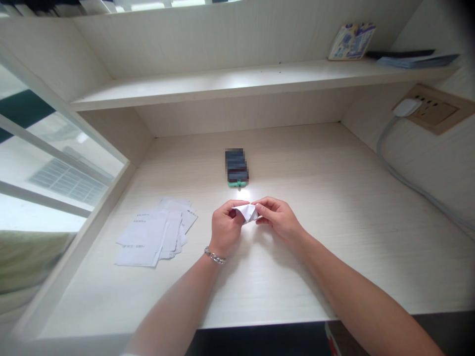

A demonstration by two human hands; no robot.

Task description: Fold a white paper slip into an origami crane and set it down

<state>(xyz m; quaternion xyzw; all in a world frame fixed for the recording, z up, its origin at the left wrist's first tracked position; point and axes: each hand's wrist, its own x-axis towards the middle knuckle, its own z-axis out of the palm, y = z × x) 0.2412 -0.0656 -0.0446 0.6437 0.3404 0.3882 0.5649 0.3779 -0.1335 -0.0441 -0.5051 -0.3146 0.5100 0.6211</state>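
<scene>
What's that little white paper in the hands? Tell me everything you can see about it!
The small piece of white paper looks thin and plain, and it is folded into a pointed shape with sharp creases. No writing shows on the part in view. It is pinched between the fingers of the left hand and the right hand, which hide parts of it.

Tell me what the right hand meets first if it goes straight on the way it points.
The folded white paper, already pinched at the right hand's fingertips. Beyond the paper, the left hand probably comes next, though depth is hard to judge from this view.
</scene>
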